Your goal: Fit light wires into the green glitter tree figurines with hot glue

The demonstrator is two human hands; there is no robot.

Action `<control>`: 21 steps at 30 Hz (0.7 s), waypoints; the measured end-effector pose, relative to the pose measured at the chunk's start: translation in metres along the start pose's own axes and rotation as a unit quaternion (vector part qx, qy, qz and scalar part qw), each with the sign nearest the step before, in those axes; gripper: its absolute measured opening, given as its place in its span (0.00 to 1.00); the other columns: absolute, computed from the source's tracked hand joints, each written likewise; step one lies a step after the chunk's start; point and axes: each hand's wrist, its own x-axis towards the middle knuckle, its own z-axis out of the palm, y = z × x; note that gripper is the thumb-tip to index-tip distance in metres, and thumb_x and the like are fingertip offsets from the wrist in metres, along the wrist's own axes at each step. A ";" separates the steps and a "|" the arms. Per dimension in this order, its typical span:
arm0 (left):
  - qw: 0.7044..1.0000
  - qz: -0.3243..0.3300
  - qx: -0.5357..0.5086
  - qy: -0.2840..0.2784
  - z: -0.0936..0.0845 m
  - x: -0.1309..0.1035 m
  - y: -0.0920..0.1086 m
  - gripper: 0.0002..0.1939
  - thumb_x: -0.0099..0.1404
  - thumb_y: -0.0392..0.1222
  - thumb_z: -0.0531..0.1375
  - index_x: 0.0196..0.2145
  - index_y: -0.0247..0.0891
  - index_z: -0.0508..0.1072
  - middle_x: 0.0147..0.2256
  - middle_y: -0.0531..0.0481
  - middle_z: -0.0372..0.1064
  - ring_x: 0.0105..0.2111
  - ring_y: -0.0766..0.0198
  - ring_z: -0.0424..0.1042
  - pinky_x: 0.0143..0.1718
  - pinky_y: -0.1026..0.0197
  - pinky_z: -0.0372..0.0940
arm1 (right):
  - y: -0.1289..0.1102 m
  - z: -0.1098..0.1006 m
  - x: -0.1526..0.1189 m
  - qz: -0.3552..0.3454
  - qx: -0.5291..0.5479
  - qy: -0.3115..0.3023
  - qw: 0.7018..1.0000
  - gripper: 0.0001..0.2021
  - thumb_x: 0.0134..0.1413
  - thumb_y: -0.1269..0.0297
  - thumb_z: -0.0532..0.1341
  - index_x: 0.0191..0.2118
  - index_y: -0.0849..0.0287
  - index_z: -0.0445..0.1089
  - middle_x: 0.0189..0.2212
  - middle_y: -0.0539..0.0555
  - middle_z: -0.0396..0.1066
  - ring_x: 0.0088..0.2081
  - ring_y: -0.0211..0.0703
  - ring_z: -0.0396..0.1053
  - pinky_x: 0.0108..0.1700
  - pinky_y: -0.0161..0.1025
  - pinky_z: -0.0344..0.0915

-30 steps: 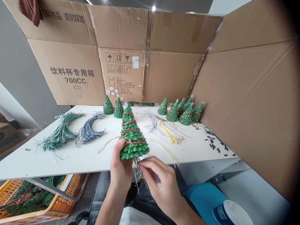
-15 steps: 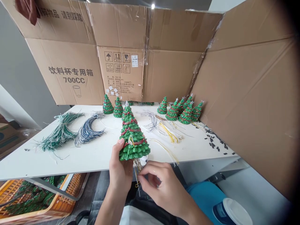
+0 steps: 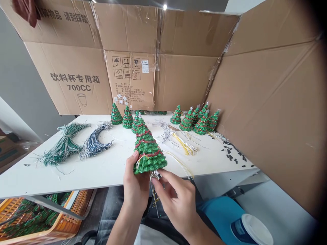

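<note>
A green, red-garlanded Christmas tree ornament (image 3: 149, 146) sits in the grip of a person's left hand (image 3: 136, 185), its lower edge clasped by fingers that curl around the side and beneath the base, above the near edge of a white bench (image 3: 120, 170). Under the ornament, the right hand (image 3: 176, 195) brings thumb and forefinger narrowly together on thin wires (image 3: 154, 195) that trail below the fingertips. A pale yellow loop of wire (image 3: 141, 158) (one small flourish on the green) shows on the ornament just beside the left thumb.

Beyond the right fingers, loose yellow and white strands (image 3: 182, 164) and a yellow wire bundle (image 3: 187, 146) lie on the bench; farther right are scattered black pieces (image 3: 230, 154). Left of the fingers rest a blue-and-white wire bundle (image 3: 95, 144) and a green-and-white one. Smaller-looking trees (image 3: 201, 122) stand well beyond both hands, before tall cardboard panels (image 3: 186, 81). Below and left of the fingers, an orange basket (image 3: 65, 229) holds more greenery; below and right is a white-lidded tub (image 3: 257, 228).
</note>
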 end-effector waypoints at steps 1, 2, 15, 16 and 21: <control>1.000 -0.017 0.003 0.005 0.001 -0.002 -0.001 0.14 0.55 0.50 0.80 0.35 0.42 0.85 0.37 0.52 0.86 0.33 0.59 0.82 0.37 0.60 0.77 | 0.001 0.004 -0.002 -0.019 -0.022 0.023 0.999 0.07 0.74 0.73 0.67 0.52 0.57 0.81 0.25 0.47 0.77 0.19 0.35 0.65 0.25 0.36 0.67; 0.999 -0.035 0.007 0.010 0.002 -0.004 -0.002 0.16 0.55 0.52 0.80 0.35 0.42 0.85 0.38 0.51 0.85 0.33 0.59 0.82 0.36 0.60 0.76 | 0.003 0.006 -0.003 -0.038 -0.041 0.047 0.997 0.08 0.73 0.75 0.68 0.52 0.58 0.81 0.25 0.47 0.77 0.19 0.36 0.67 0.26 0.36 0.68; 0.995 -0.103 0.012 -0.001 0.008 -0.023 -0.019 0.23 0.57 0.57 0.78 0.44 0.41 0.82 0.41 0.49 0.81 0.44 0.52 0.81 0.48 0.54 0.77 | 0.004 0.012 -0.003 -0.008 -0.076 0.129 0.989 0.11 0.72 0.73 0.67 0.34 0.54 0.77 0.18 0.46 0.73 0.17 0.37 0.64 0.23 0.36 0.66; 0.995 -0.099 0.012 -0.005 0.008 -0.025 -0.020 0.23 0.57 0.57 0.79 0.43 0.41 0.82 0.41 0.49 0.81 0.43 0.52 0.81 0.48 0.54 0.77 | 0.004 0.012 -0.002 -0.008 -0.078 0.136 0.988 0.11 0.71 0.73 0.67 0.34 0.54 0.77 0.18 0.46 0.73 0.17 0.37 0.64 0.23 0.36 0.66; 0.994 -0.109 0.011 -0.006 0.010 -0.028 -0.020 0.24 0.55 0.57 0.79 0.43 0.40 0.82 0.42 0.48 0.81 0.45 0.50 0.82 0.48 0.53 0.78 | 0.004 0.007 0.000 -0.010 -0.089 0.146 0.985 0.13 0.69 0.73 0.68 0.31 0.53 0.74 0.17 0.45 0.70 0.17 0.37 0.62 0.23 0.36 0.65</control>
